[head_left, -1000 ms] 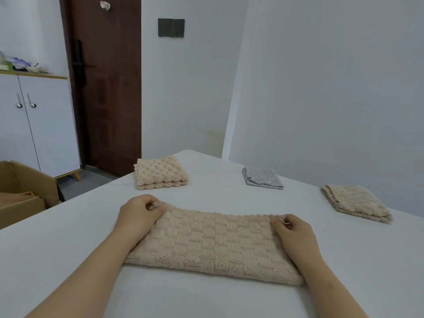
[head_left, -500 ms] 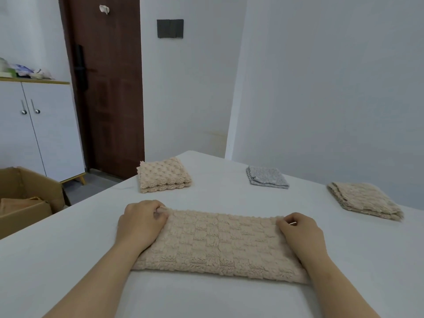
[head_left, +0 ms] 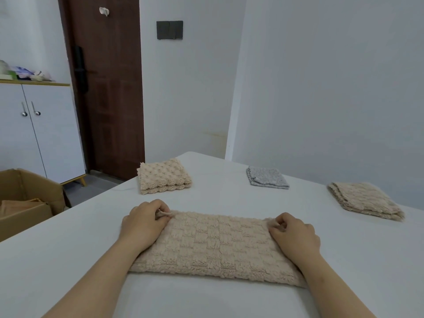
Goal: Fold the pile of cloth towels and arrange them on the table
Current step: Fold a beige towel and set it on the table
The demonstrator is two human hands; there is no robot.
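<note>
**Beige checked towel: far corners now gripped, next fold not yet made**

Change noted. Over the last second the checked towel point(head_left: 218, 246) has not shifted on the worktop point(head_left: 68, 260); it lies as a long band, already doubled, directly in front of the person. What has altered is the hands. They lay flatter over the towel's far corners a second ago. The left hand point(head_left: 143, 222) now has its fingers curled and pinches the far left corner, a tuft of cloth showing between the fingertips. The right hand point(head_left: 294, 234) is likewise curled onto the far right corner and appears to pinch it.

Assessment. The grips suggest a further fold is being prepared, but no edge has lifted yet.

Finished items. Three folded towels lie beyond the checked towel and well apart from it:
- bobbled towel point(head_left: 164, 176), beyond its left end
- grey towel point(head_left: 267, 177), beyond its right half
- ribbed beige towel point(head_left: 364, 200), farther to its right

Not verifiable.
- No unfolded pile is in view, so the remaining count cannot be stated.
- The checked towel's near right corner is covered by the right forearm.
- The right fingertips are tucked under; the exact hold is unclear.
- The cardboard box point(head_left: 27, 198), left of the checked towel and off the worktop, is cut by the frame edge.
</note>
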